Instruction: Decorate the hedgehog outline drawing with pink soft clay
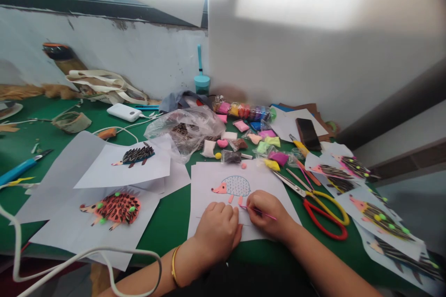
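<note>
Your green bench point(167, 216) is full of craft things. Your right hand point(268, 216) is closed on a thin pink stick point(263, 213), right on the hedgehog drawing point(234, 186). Your left hand point(218, 233) rests curled on it, holding nothing you can see. Big scissors point(324, 213) lie just right of the drawing. Soft clay packs point(258, 145) lie past it.

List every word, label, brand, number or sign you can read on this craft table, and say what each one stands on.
No text can be read in this view.
Clear wrapper on the row of coloured modelling clay: any print is too small to read.
White power bank: no readable marking.
Hedgehog drawing under the hands: no readable writing.
</note>
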The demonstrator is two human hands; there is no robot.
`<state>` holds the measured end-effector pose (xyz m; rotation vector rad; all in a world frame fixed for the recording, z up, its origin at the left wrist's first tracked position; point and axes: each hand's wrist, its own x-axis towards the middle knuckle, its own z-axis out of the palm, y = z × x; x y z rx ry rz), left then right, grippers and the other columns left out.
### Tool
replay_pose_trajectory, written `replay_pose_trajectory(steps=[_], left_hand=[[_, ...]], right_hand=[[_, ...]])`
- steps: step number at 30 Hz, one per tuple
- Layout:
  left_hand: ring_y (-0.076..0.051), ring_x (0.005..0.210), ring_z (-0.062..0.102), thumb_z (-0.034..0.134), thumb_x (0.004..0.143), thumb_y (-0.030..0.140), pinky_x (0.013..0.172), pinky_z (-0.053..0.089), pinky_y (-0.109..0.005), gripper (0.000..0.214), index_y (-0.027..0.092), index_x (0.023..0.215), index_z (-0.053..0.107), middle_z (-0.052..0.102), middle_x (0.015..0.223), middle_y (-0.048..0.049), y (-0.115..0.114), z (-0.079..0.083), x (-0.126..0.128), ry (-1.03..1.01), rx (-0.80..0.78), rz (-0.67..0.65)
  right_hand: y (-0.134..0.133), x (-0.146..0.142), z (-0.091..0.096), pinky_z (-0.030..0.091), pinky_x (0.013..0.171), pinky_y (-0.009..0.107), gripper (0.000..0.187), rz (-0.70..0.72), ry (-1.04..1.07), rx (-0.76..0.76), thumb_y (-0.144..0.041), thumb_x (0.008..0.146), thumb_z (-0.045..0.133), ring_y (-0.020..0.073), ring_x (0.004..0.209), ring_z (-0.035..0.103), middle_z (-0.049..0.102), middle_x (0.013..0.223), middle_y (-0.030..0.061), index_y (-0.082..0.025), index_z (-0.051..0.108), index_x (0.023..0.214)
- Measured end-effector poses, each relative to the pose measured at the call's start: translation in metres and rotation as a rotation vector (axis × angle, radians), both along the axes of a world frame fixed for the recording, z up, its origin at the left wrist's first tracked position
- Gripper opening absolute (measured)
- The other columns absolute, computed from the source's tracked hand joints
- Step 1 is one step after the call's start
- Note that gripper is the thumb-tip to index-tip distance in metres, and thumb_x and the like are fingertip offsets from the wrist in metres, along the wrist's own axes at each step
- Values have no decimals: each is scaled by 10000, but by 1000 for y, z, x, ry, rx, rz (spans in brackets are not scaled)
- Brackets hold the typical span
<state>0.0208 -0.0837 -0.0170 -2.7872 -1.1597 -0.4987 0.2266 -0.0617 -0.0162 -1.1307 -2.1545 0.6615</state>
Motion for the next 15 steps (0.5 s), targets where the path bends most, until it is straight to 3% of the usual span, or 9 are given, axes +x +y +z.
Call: replay_pose_trajectory(steps=[6,9,15], left_hand=[[-246,731,527,527,870,287,633,421,-399,228,144,1020,622,570,778,-58,0,4,0,24,-41,7],[-252,763,526,518,874,290,651,429,-403,185,163,965,618,568,808,-65,0,6,0,47,-75,19],[-260,797,530,508,876,291,687,450,-420,407,128,1247,544,580,889,-82,0,3,2,68,-75,19]], right_hand=[[-1,0,3,414,670,280,165,-17,34,-25,-122,844,518,152,703,530,597,730,8,-215,511,708],[-1,2,3,420,644,271,130,-107,71,-65,-131,828,533,148,680,531,593,725,1,-216,529,729],[1,4,3,436,640,272,101,-237,61,-146,-134,814,531,151,679,558,621,741,2,-213,573,768]])
